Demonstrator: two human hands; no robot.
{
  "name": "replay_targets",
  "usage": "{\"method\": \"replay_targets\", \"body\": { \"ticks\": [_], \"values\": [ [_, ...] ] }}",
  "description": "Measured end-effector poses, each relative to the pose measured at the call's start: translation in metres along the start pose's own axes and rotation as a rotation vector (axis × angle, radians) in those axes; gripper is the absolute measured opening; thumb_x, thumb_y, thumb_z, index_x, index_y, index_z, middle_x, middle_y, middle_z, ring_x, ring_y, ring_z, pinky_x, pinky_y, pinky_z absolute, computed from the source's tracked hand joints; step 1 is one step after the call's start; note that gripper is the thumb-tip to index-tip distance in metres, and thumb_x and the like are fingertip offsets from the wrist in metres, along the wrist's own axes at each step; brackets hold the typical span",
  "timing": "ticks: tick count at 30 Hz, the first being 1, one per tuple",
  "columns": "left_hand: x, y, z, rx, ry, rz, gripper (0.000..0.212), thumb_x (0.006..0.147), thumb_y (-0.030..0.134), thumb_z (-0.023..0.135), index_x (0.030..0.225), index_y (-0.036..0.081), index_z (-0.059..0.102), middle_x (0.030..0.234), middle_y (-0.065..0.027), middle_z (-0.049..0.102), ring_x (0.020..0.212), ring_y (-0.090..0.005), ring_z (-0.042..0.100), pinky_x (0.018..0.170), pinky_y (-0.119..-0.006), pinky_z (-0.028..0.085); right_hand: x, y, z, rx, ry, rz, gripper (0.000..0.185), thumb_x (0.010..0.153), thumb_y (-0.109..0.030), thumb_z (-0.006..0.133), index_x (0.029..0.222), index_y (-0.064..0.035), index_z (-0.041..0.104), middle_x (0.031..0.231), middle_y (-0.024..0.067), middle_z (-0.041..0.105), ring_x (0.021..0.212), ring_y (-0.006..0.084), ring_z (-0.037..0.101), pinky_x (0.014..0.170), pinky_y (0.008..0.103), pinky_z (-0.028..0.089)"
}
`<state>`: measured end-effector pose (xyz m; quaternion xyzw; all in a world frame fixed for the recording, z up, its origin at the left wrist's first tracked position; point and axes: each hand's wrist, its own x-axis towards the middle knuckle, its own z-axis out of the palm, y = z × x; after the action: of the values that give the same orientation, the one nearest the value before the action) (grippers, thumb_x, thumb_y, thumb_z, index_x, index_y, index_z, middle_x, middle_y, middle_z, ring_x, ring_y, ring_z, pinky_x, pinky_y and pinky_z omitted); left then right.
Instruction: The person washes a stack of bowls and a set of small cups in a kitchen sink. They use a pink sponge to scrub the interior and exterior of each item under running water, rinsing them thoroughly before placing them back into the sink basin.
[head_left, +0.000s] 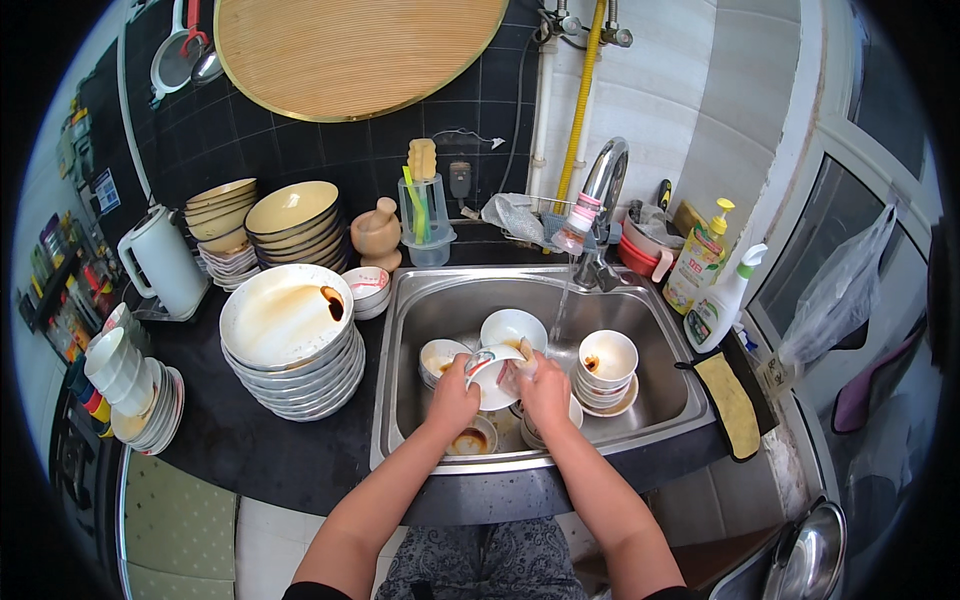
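Over the sink my left hand (454, 397) grips a small white bowl (493, 388) by its rim, the bowl tilted on its side. My right hand (545, 391) presses a pale, crumpled cloth or sponge (526, 361) against that bowl; its exact kind is unclear. Just beyond is a larger white bowl (513, 327). To the right, several stacked bowls stand under a stained white bowl (606, 355). A stained bowl (475, 438) lies below my left hand, and more bowls (441, 357) sit at the left. My right hand partly hides another stack (574, 417).
Water runs from the chrome faucet (616, 161) into the steel sink (660, 420). On the left counter stand stacked white plates (281, 319), yellow bowls (294, 210), cups (120, 371) and a kettle (161, 259). Bottles (724, 300) and a yellow scrubbing mitt (729, 405) are at the right.
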<state>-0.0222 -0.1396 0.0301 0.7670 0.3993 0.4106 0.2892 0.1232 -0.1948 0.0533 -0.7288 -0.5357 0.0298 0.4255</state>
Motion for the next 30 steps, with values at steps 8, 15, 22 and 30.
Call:
{"method": "replay_targets", "body": {
  "ticks": [8, 15, 22, 30],
  "values": [
    [-0.002, 0.019, -0.008, 0.156, -0.062, 0.112, 0.033, 0.07, -0.005, 0.049, 0.102, 0.003, 0.045, 0.099, -0.0201, 0.053, 0.089, -0.0407, 0.054, 0.074, -0.046, 0.044, 0.003, -0.017, -0.005, -0.119, 0.093, -0.8, 0.042, 0.065, -0.008, 0.06, 0.107, -0.0084, 0.058, 0.104, 0.0056, 0.059, 0.083, 0.0271, 0.051, 0.077, 0.0354, 0.041],
    [0.001, 0.028, -0.012, 0.158, 0.076, 0.299, 0.038, 0.067, -0.007, 0.051, 0.103, 0.001, 0.044, 0.102, -0.0193, 0.05, 0.091, -0.0408, 0.052, 0.075, -0.044, 0.045, 0.001, 0.034, 0.017, 0.332, -0.334, 0.175, 0.042, 0.071, -0.006, 0.059, 0.113, -0.0059, 0.055, 0.104, 0.0127, 0.058, 0.099, 0.0328, 0.05, 0.085, 0.038, 0.04],
    [0.002, 0.021, -0.011, 0.189, 0.104, 0.391, 0.045, 0.063, -0.009, 0.053, 0.106, -0.001, 0.044, 0.103, -0.0203, 0.049, 0.093, -0.0404, 0.052, 0.078, -0.041, 0.045, -0.001, 0.001, -0.011, 0.169, -0.026, -0.261, 0.051, 0.067, 0.002, 0.058, 0.118, -0.007, 0.052, 0.107, 0.0133, 0.056, 0.098, 0.0314, 0.05, 0.088, 0.0372, 0.039],
    [0.001, 0.022, -0.015, 0.249, 0.108, 0.441, 0.045, 0.062, -0.011, 0.054, 0.105, -0.002, 0.045, 0.103, -0.0195, 0.05, 0.094, -0.0381, 0.052, 0.079, -0.04, 0.045, -0.002, -0.001, -0.01, 0.201, 0.017, -0.368, 0.058, 0.065, 0.01, 0.053, 0.12, -0.0082, 0.049, 0.111, 0.0126, 0.053, 0.1, 0.0314, 0.049, 0.086, 0.0356, 0.041]
  ]
}}
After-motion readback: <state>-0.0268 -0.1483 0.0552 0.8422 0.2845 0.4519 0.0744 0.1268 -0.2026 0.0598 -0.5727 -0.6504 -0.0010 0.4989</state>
